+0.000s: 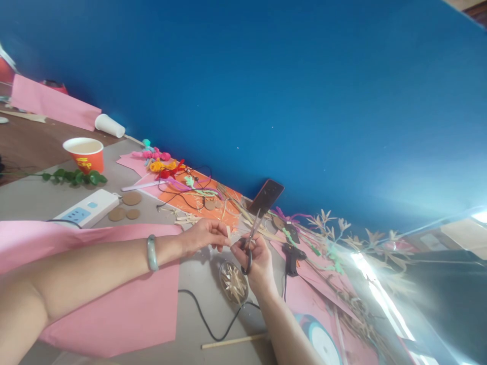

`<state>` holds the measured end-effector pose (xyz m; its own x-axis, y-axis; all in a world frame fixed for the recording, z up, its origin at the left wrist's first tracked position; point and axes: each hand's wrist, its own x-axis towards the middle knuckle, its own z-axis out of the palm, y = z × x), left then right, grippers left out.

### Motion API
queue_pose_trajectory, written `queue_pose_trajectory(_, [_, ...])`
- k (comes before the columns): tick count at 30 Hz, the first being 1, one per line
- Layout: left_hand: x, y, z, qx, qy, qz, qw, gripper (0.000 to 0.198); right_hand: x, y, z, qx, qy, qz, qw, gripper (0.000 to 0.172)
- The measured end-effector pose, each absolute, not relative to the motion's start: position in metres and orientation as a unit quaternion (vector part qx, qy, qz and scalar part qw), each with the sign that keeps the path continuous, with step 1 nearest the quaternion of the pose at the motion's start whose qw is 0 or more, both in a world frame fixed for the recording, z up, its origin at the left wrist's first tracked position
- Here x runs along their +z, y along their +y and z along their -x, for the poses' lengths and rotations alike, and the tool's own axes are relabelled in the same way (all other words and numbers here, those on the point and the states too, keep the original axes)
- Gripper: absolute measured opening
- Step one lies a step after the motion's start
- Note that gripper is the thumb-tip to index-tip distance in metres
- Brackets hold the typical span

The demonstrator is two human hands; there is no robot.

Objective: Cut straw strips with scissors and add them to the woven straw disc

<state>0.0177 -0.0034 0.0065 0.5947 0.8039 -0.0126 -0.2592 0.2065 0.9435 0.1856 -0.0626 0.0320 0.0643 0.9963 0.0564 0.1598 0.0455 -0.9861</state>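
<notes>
My left hand point(203, 234), with a pale green bangle point(152, 252) on its wrist, pinches a small wooden stick piece point(229, 232) between its fingertips. My right hand point(256, 258) grips a pair of scissors point(251, 238) whose blades point up and away, right next to the stick piece. Just below both hands lies a small round dish point(233, 282) filled with cut stick bits. Both forearms rest over a pink paper sheet point(125, 304) on the grey table point(38, 197).
An orange paper cup point(84, 153), a green leafy sprig point(74, 176), a white power strip point(87, 208), cardboard discs point(131, 198), coloured pipe cleaners point(160, 163), a phone point(266, 196), a black glue gun point(292, 257), dried twigs point(342, 228) and a black cable point(213, 329) lie around. A blue wall stands behind.
</notes>
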Motion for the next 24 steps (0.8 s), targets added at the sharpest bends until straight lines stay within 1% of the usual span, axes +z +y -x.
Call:
queue_pose_trajectory(5, [0.004, -0.003, -0.017, 0.357, 0.25, -0.524, 0.732, 0.022, 0.031, -0.063, -0.186, 0.428, -0.543, 0.549, 0.471, 0.041])
queue_pose_trajectory(9, [0.006, -0.002, -0.017, 0.381, 0.272, -0.516, 0.717, 0.022, 0.033, -0.06, -0.194, 0.355, -0.584, 0.575, 0.449, 0.036])
queue_pose_trajectory(13, [0.006, 0.003, -0.016, 0.404, 0.303, -0.48, 0.717, 0.024, 0.039, -0.054, -0.207, 0.255, -0.659, 0.602, 0.372, 0.038])
queue_pose_trajectory(18, [0.003, 0.009, -0.015, 0.411, 0.317, -0.473, 0.713, 0.02, 0.046, -0.055, -0.211, 0.19, -0.732, 0.59, 0.281, 0.026])
queue_pose_trajectory(21, [0.0, 0.011, -0.015, 0.419, 0.31, -0.476, 0.709, 0.014, 0.047, -0.057, -0.208, 0.167, -0.752, 0.586, 0.252, 0.023])
queue_pose_trajectory(24, [-0.001, 0.011, -0.015, 0.42, 0.302, -0.479, 0.709, 0.012, 0.047, -0.058, -0.207, 0.171, -0.752, 0.591, 0.236, 0.024])
